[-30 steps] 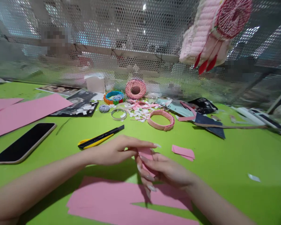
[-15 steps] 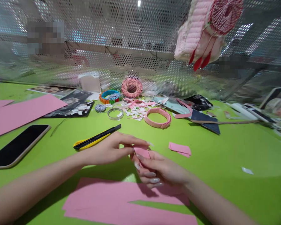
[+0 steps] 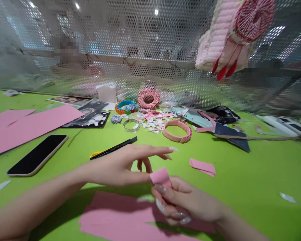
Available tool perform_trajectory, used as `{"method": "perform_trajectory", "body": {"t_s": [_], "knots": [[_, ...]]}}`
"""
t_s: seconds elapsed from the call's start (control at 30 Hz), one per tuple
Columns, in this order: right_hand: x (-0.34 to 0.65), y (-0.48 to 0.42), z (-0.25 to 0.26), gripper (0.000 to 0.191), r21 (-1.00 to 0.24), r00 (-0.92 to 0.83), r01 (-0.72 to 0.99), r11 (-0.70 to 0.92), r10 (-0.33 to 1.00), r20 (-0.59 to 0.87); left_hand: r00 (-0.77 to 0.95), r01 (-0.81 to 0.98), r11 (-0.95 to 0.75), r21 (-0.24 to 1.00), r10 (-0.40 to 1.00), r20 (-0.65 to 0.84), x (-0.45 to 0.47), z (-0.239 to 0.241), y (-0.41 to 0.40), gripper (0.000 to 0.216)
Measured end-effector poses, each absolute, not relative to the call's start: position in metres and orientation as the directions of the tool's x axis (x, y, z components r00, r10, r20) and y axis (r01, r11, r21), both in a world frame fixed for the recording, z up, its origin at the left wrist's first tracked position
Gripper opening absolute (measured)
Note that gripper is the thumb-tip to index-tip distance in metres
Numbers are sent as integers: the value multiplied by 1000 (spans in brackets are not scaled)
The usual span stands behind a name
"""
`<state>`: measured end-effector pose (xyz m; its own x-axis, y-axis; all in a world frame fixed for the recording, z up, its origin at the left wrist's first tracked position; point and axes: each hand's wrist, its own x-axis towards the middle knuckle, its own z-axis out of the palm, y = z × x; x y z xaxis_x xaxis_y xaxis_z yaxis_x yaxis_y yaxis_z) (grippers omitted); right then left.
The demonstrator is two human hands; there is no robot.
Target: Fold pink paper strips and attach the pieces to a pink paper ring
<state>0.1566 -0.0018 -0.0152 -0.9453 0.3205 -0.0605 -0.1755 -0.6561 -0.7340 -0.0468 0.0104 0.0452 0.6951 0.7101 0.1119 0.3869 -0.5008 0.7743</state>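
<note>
Above the pink sheets [image 3: 117, 214] on the green tabletop [image 3: 253, 187], the right hand [image 3: 193, 201] pinches a small pink piece [image 3: 161, 176] between its fingers, probably to steady it, while the left hand [image 3: 115, 165] spreads its own loosely, thumb at its edge (whether pressing, I cannot tell).

1. The smooth lime-green tabletop [image 3: 240, 187] is brightly lit, with light apparently thrown from above.
2. Small white lights [image 3: 156, 12] are seen as glaring spots against the grey perforated metal panel [image 3: 165, 36]; the dim background behind it is rendered soft, with patches pixelated.
3. Dark, soft-edged shadows are cast beneath the bare left forearm [image 3: 52, 197] and across the large flat pink paper sheets [image 3: 102, 226].
4. Shine is caught on the long glossy nails [image 3: 160, 189].
5. Outer areas are visibly stretched, and detail is smeared toward the right edge.
</note>
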Motion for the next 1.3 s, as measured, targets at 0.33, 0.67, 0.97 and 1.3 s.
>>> {"method": "perform_trajectory", "body": {"t_s": [0.33, 0.67, 0.97, 1.3], "knots": [[165, -2, -11, 26, -629, -946, -242, -739, 324, -16, 608, 758, -592, 274, 793, 31, -87, 63, 23, 51], [180, -11, -16, 27, -497, -908, -415, -762, 377, 180, 171, 969, -185, -164, 981, -95, -124, -30, 30, 42], [183, -25, -14, 33, -468, -827, -551, -691, 525, 198, -34, 982, -1, 189, 983, 182, -142, -27, 36, 39], [181, -23, -17, 31, -418, -763, -617, -667, 637, 109, 195, 959, -133, 251, 951, -240, -107, -24, -5, 52]]}}
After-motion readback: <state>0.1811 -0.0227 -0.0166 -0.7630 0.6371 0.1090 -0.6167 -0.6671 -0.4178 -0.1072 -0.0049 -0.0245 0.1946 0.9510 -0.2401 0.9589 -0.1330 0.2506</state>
